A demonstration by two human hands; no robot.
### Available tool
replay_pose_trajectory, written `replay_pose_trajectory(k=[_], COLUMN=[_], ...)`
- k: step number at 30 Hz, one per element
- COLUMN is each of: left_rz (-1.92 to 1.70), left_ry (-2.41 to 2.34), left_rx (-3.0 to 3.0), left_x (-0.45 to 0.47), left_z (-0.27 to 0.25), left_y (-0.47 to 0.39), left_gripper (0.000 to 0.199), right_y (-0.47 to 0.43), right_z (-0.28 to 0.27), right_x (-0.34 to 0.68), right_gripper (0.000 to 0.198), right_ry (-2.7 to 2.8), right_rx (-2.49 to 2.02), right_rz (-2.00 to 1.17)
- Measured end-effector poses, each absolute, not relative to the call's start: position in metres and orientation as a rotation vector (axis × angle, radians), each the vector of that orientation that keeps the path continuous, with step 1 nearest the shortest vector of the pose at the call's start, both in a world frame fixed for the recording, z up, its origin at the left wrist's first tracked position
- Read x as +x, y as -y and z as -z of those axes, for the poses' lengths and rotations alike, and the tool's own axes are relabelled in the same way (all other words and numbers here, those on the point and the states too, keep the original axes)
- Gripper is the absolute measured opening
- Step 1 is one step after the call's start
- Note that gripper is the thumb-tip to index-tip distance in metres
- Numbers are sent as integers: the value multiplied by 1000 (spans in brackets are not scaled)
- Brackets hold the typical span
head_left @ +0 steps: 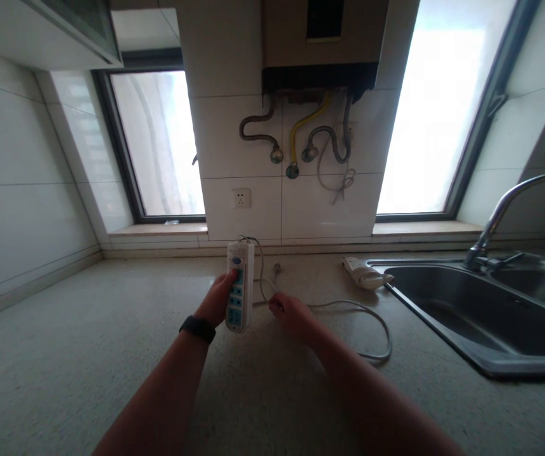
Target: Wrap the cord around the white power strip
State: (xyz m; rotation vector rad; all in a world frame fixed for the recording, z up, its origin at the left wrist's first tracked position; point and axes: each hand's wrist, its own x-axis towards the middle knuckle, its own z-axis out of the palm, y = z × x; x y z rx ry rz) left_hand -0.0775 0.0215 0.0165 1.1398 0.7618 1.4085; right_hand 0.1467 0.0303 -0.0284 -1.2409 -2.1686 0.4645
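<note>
white power strip (pixel 239 292) held over the counter (pixel 87 354), left hand (pixel 218 301) wrapped around its edge, right hand (pixel 291 312) nearly closed, pinching the cord (pixel 388 332), which loops left of the sink (pixel 529 367)

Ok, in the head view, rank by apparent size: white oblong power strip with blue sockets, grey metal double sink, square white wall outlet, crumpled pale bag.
1. Grey metal double sink
2. White oblong power strip
3. Crumpled pale bag
4. Square white wall outlet, smallest here
</note>
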Motion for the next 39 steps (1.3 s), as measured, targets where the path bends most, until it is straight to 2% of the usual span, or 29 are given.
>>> replay_pose_trajectory(k=[1,4,6,11,16,18,20,24,29,34,39], left_rz=[-1402,-1345,-1281,-1106,-941,-929,-948,-1030,-1039,-1283,-1427], left_ry=[-787,-778,-755,-655,-392,-398,-456,-668,-920,-1176,-999], left_rx=[1180,1279,1280,1156,1311,1365,1383,1510,1637,1752,1527], left_x=[-77,-73,-68,-54,-51,-51,-51,-49,-47,-52,-51], left_z=[-17,-20,-22,-17,-4,-3,-5,-14,-18,-11,-14], left_y=[-21,-16,-12,-10,-13,-11,-9,-6,-12,-21,-18], left_gripper=[50,48,46,54,79,73,60,39,49,47,46], right_y=[-30,-29,-31,-36,-27,-23,-21,-22,-21,-19,-14], right_z=[30,36,37,27,12,7,1,-15,-30,-28,-29], right_x=[147,145,142,134,130,131,134,150,162,158,156], right_gripper=[29,70,77,60,53,41,33,36,39,40,39], right_ry=[2139,2037,1890,1415,1428,1457,1430,1280,1122,1242,1317], right_rx=[-1259,-1201,-1095,-741,-477,-437,-501,-668,-545,-592,-631], right_rz=[-486,-630,-798,-1221,-1229,-1178,-1111,-1006,-1219,-1309,-1354])
